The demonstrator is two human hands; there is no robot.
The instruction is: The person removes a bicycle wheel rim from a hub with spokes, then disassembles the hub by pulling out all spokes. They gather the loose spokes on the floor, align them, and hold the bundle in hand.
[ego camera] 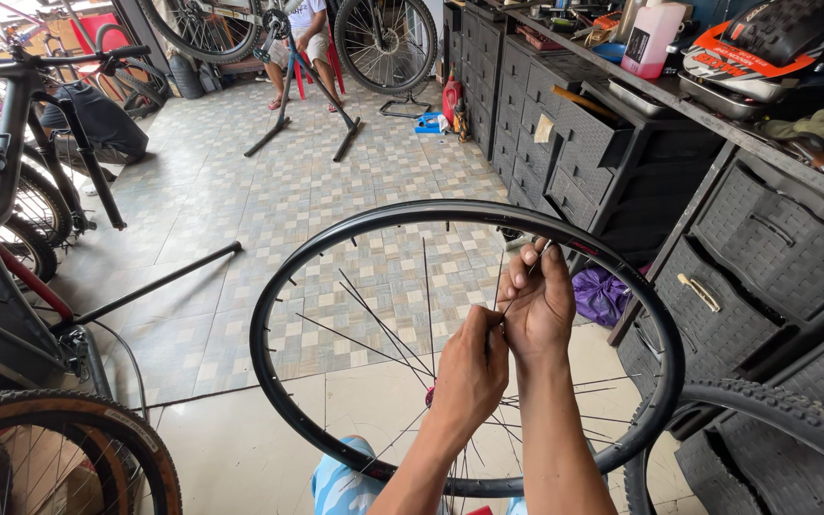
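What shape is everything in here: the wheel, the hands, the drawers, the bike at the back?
Black rim: bare, no tyre, spokes loose and uneven.
Left hand: pinching a thin spoke.
Right hand: gripping the same spoke.
Dark drawers: shut.
Bike at back: raised on a stand.

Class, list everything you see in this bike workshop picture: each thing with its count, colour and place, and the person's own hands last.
Wheel rim: one, black, held in front, centre.
Spokes: several, thin, dark, loose inside the rim.
Knobby tyre: one, black, lower right.
Drawer units: several, dark grey, along the right wall.
Plastic bottle: one, pink, on the top shelf.
Purple bag: one, on the floor behind the rim.
Bicycle on repair stand: one, black, far centre, a seated person behind it.
Tan-walled tyre: one, lower left.
Left hand: pinching a spoke.
Right hand: gripping a spoke near the rim.
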